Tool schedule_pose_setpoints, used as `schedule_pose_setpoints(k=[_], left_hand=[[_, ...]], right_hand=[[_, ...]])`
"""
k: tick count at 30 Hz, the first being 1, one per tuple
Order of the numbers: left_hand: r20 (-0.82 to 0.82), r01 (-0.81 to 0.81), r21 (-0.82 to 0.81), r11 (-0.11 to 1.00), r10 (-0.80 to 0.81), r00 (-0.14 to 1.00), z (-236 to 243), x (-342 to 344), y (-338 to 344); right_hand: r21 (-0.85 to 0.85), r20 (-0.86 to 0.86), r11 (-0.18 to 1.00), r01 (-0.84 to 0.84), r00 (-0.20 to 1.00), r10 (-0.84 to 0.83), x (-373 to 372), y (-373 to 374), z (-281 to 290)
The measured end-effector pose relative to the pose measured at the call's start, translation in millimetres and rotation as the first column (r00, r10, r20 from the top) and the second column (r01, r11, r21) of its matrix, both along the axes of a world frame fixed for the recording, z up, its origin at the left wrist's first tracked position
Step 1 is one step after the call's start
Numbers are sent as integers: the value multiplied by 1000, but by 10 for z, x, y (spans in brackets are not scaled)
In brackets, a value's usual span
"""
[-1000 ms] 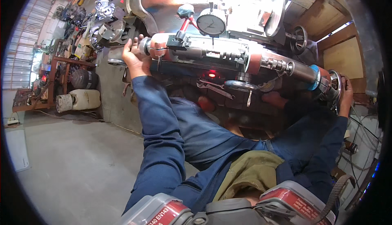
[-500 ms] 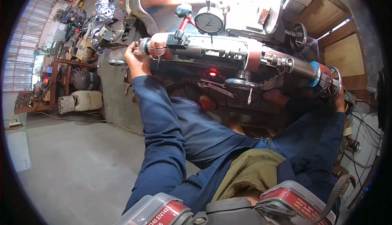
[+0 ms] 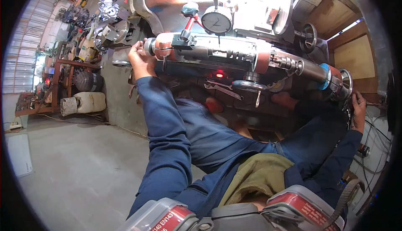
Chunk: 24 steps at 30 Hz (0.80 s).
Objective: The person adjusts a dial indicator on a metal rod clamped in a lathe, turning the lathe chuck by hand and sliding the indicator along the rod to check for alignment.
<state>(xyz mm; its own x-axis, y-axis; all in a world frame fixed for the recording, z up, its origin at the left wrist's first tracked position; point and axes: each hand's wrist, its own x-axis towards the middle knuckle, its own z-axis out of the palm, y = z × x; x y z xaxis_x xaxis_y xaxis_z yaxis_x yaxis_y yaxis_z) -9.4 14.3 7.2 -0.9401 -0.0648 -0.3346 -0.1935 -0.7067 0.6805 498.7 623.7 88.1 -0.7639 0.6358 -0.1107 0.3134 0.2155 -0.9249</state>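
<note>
Dial indicator [image 3: 216, 21] mounted; your left hand [image 3: 143, 61] clasps the end collar [image 3: 149, 46]; your right hand [image 3: 358, 110], released, hangs beside the handwheel [image 3: 346, 84]; remainder unclear.

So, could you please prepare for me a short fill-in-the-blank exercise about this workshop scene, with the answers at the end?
1. The person's left hand is at the round grey metal knob on the machine's ____ end.
2. The small glowing lamp below the machine shines ____.
3. The round white-faced dial gauge is to the ____ of the red metal arm.
4. The ring around the long grey metal cylinder is ____.

Missing words: left; red; right; blue.
</note>
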Motion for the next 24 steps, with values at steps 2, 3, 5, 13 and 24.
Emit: schedule_pose_setpoints(k=[2,3,5,13,24], left_hand=[[3,7,5,1000,-7,1000,-28,-35,-9],[15,17,11,1000,-17,1000,-43,-50,-20],[32,29,10,1000,-29,999,-28,-61,-50],[-53,310,-29,950,-311,949,316,85,67],[-78,426,-558,712,-556,828,551,-56,158]], right_hand=[[-113,-92,992,50,994,-61,-54,63,-30],[-141,-118,985,102,986,-119,-57,139,-95],[-110,-134,978,175,973,-189,-179,155,-110],[176,22,966,189,980,-196,-600,275,-225],[106,94,986,128,986,-138,-99,536,-1007]])
